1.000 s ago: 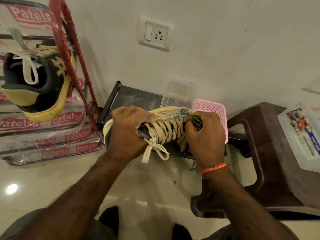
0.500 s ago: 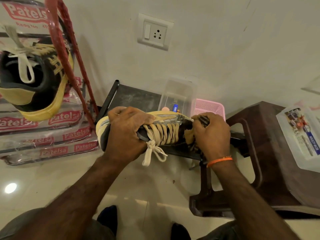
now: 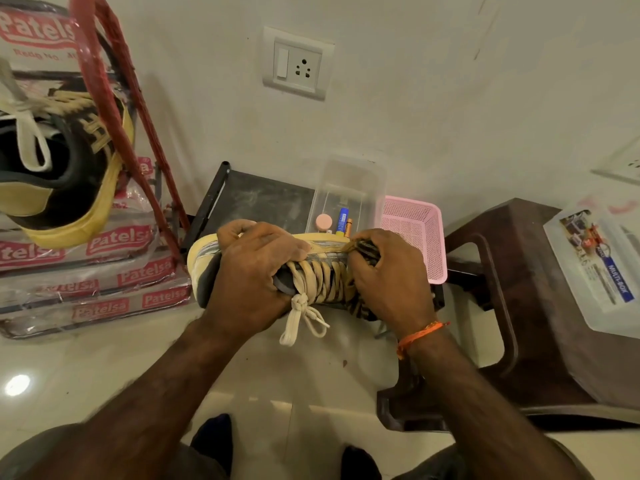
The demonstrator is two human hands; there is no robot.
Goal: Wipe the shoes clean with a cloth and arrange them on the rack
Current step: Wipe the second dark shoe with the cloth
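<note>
A: Where is the shoe at this moment?

B: The black and yellow sneaker with cream laces (image 3: 322, 271) is in the air between both hands, lying on its side, above the dark low metal bench (image 3: 256, 199) near the wall. The left hand (image 3: 252, 275) grips the heel end, and its fingers (image 3: 239, 233) are curled over the yellow sole edge. The knot of the laces hangs down just beside this hand.

A: And the other hand?

B: The right hand (image 3: 388, 278) is at the toe end. Its fingers (image 3: 363, 251) are curled and press a dark striped cloth (image 3: 365, 245) against the shoe. Most of the cloth is hidden under the hand, so I cannot tell its full shape. An orange thread band (image 3: 420, 334) is around this wrist.

A: Is the second shoe visible?

B: Yes. A matching black and yellow sneaker (image 3: 62, 174) sits on the red metal rack (image 3: 114, 109) at the left, tilted, with the heel toward the camera. Under it lie plastic-wrapped packs with red "Patelsa" labels (image 3: 104, 271).

A: What stands behind the hands?

B: A clear plastic box (image 3: 349, 188) holding some small items, and just beside it a pink mesh plastic basket (image 3: 415, 230). At the right is a dark brown plastic stool (image 3: 519, 306), and a clear lidded box with a printed label (image 3: 595, 268) rests on it. A white wall socket with a switch (image 3: 298, 64) is above.
</note>
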